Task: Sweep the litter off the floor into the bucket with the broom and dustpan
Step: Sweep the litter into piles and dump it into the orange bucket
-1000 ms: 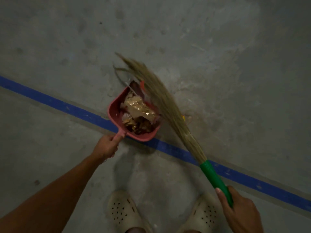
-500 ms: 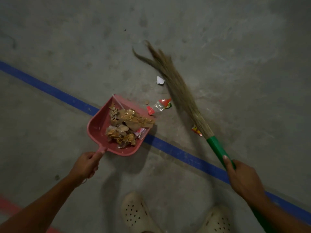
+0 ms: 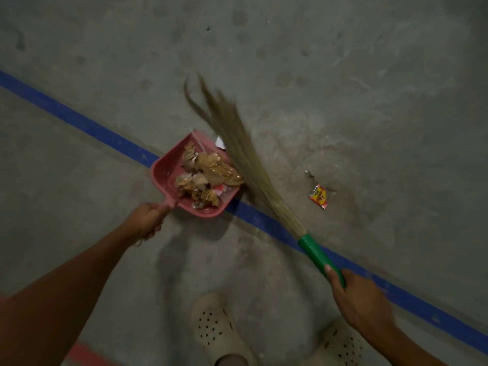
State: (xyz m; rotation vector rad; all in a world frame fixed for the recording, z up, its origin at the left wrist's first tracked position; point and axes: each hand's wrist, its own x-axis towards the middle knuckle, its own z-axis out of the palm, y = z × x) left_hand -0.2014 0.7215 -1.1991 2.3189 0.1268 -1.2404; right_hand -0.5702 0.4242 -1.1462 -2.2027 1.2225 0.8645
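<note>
A pink dustpan (image 3: 163, 172) lies on the concrete floor across a blue line, filled with brown crumpled litter (image 3: 208, 175). My left hand (image 3: 146, 220) grips its short handle. My right hand (image 3: 361, 302) grips the green handle of a grass broom (image 3: 245, 157). The blurred bristles press against the dustpan's open right edge. A white scrap (image 3: 220, 142) peeks out between the bristles and the pan. To the right of the broom, a small red and yellow wrapper (image 3: 318, 196) lies apart on the floor. No bucket is in view.
A blue painted line (image 3: 79, 122) runs diagonally from upper left to lower right. My two feet in cream clogs (image 3: 219, 331) stand at the bottom centre. A red mark (image 3: 87, 355) shows at the bottom left. Bare concrete stretches beyond.
The broom swept left toward the dustpan, pushing the small wrappers and the white scrap up to its edge. The red and yellow wrapper stayed behind on the right.
</note>
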